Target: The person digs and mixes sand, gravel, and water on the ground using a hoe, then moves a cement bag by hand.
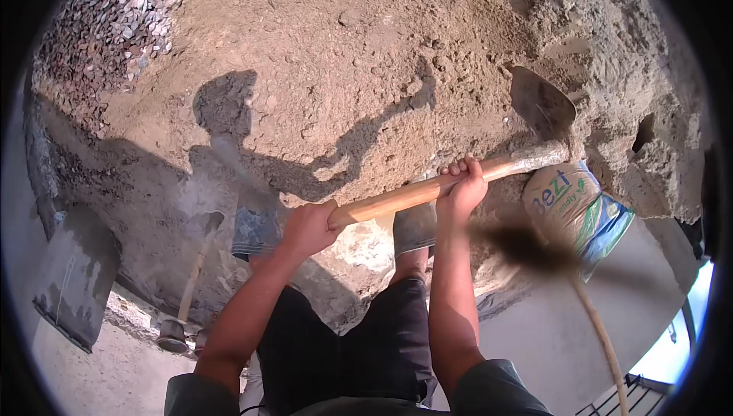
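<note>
A hoe with a pale wooden handle (397, 200) lies across the view in front of my body. My left hand (309, 227) is wrapped round the handle's near end. Farther up the handle, my right hand (464, 187) grips it from below, fingers curled over the wood. The hoe's flat metal blade (542, 103) rests at the upper right against loose brown soil (321, 49), and the handle's far end is caked with dirt. Shadows of a head and arms fall on the soil.
Gravel (122, 19) lies at the upper left. A printed sack (565, 202) sits at the right, by a rough dirt mound (626, 57). A grey panel (80, 275) and a thin-handled tool (195, 275) are at the lower left. A stick (599, 332) stands lower right; a dark blur covers part of the view.
</note>
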Available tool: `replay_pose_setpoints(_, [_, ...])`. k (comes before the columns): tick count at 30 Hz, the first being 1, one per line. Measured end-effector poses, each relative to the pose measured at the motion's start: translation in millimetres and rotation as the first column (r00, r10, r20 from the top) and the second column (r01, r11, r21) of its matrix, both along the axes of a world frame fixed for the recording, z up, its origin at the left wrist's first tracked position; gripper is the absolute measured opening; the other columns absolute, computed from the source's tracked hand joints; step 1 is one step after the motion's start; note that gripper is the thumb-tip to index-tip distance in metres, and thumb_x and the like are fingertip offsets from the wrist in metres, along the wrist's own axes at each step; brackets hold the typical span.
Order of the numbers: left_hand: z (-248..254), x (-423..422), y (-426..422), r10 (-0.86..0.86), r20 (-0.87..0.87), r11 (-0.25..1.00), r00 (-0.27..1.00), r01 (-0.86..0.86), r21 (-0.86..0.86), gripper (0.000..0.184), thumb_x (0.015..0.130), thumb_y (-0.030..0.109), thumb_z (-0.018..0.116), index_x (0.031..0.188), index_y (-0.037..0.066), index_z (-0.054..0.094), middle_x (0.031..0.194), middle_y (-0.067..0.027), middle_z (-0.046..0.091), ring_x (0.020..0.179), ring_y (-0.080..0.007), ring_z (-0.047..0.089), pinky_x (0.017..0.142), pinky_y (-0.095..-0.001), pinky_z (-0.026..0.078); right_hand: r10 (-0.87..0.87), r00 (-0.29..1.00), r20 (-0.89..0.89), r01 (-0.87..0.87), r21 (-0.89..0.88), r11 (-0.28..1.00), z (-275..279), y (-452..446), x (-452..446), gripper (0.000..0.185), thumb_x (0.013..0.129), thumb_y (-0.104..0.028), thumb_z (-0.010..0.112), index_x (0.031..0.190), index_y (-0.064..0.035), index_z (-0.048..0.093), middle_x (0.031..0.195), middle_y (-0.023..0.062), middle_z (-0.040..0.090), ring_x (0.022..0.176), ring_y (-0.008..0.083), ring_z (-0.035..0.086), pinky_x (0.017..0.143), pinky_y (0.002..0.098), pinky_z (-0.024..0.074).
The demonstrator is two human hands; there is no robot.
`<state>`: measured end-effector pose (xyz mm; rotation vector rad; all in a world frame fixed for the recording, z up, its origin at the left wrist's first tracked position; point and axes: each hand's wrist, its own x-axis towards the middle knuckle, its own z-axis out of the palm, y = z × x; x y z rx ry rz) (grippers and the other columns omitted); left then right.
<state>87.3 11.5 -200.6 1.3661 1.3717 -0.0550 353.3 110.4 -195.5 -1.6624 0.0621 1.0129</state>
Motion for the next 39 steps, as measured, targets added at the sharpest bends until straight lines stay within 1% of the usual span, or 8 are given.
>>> replay_pose_setpoints(4, [-9.0,-23.1,-3.6,0.033,-0.101,0.989,0.994,-0.047,-0.141,0.027,0.075,0.03,0.07,0.093,0.011,0.067,0.083,-0.0181,0.069,0.081,-0.0388,0.068,0.072,-0.0496,0.054,0.225,0.966,-0.131,-0.233,-0.05,0.971,-155.3,-26.6,20.8,0.007,0.091,-0.008,0.053,0.088,-0.0021,0.056,0.068,0.0008,0.045,0.057,0.0139,0.045,0.052,0.0311,0.0439])
replay_pose_setpoints(10, [26.6,21.6,-140.4,0.363,-0.088,0.794,0.928,-0.357,-0.491,0.032,0.082,0.036,0.07,0.099,0.009,0.067,0.085,-0.0194,0.07,0.084,-0.0411,0.068,0.076,-0.0497,0.054,0.566,0.785,-0.252,-0.594,-0.561,0.576,-131.1,-35.1,-70.9,0.005,0.085,-0.005,0.059,0.088,-0.0022,0.055,0.069,0.0069,0.053,0.053,0.0188,0.054,0.047,0.0351,0.0477])
replay_pose_setpoints(15, [16.0,-23.1,-89.0,0.322,0.071,0.936,0.944,-0.305,-0.178,0.031,0.076,0.029,0.074,0.098,0.009,0.065,0.076,-0.0163,0.068,0.072,-0.0366,0.068,0.065,-0.0465,0.054,0.436,0.897,-0.069,-0.441,-0.1,0.892,23.2,33.4,-113.7,0.011,0.087,-0.001,0.059,0.09,-0.0045,0.049,0.068,0.0036,0.047,0.055,0.0141,0.047,0.052,0.0309,0.0445])
replay_pose_setpoints(21, [12.6,-116.6,195.4,0.36,0.282,0.836,0.889,-0.442,0.325,0.03,0.07,0.022,0.079,0.093,0.007,0.067,0.069,-0.0175,0.067,0.07,-0.0369,0.069,0.062,-0.0436,0.053,0.243,0.901,0.358,-0.39,0.428,0.815,113.3,233.5,-210.6,0.012,0.096,-0.01,0.058,0.103,-0.004,0.051,0.08,0.0041,0.05,0.067,0.0145,0.05,0.061,0.0304,0.0466])
replay_pose_setpoints(25, [30.1,-246.9,208.6,0.547,-0.009,0.719,0.837,-0.464,0.517,0.024,0.072,0.019,0.076,0.092,0.007,0.069,0.071,-0.0181,0.067,0.072,-0.0347,0.069,0.065,-0.042,0.054,0.391,0.914,0.109,-0.377,0.583,0.719,49.2,274.5,-347.9,0.01,0.096,-0.005,0.054,0.09,-0.0036,0.046,0.071,0.0025,0.048,0.061,0.0124,0.048,0.055,0.0289,0.0443])
replay_pose_setpoints(30, [44.3,-249.0,26.0,0.68,-0.427,0.715,0.596,-0.669,0.205,0.028,0.077,0.021,0.07,0.093,-0.001,0.065,0.074,-0.0227,0.067,0.072,-0.0402,0.069,0.067,-0.0462,0.056,0.666,0.539,-0.515,-0.766,0.027,0.642,-114.8,148.6,-452.2,0.008,0.087,-0.006,0.053,0.08,-0.0055,0.048,0.061,0.0018,0.046,0.048,0.0137,0.046,0.045,0.0322,0.0428])
replay_pose_setpoints(33, [69.1,-186.0,21.8,0.683,-0.324,0.705,0.654,-0.706,0.062,0.031,0.077,0.021,0.07,0.094,-0.003,0.06,0.074,-0.0248,0.067,0.073,-0.042,0.068,0.067,-0.0493,0.056,0.694,0.395,-0.602,-0.893,-0.075,0.443,-102.1,143.0,-423.2,0.013,0.087,-0.009,0.051,0.075,-0.0101,0.047,0.06,-0.0007,0.043,0.047,0.0111,0.043,0.044,0.0309,0.043])
replay_pose_setpoints(39, [95.6,-85.2,-33.9,0.67,-0.303,0.669,0.678,-0.728,-0.15,0.034,0.079,0.024,0.07,0.096,0.0,0.052,0.072,-0.0242,0.065,0.073,-0.0426,0.067,0.065,-0.0519,0.054,0.593,0.331,-0.734,-0.873,0.001,0.488,-99.8,65.7,-313.5,0.009,0.087,-0.01,0.054,0.081,-0.0103,0.048,0.066,-0.001,0.046,0.051,0.0108,0.043,0.047,0.0291,0.0439])
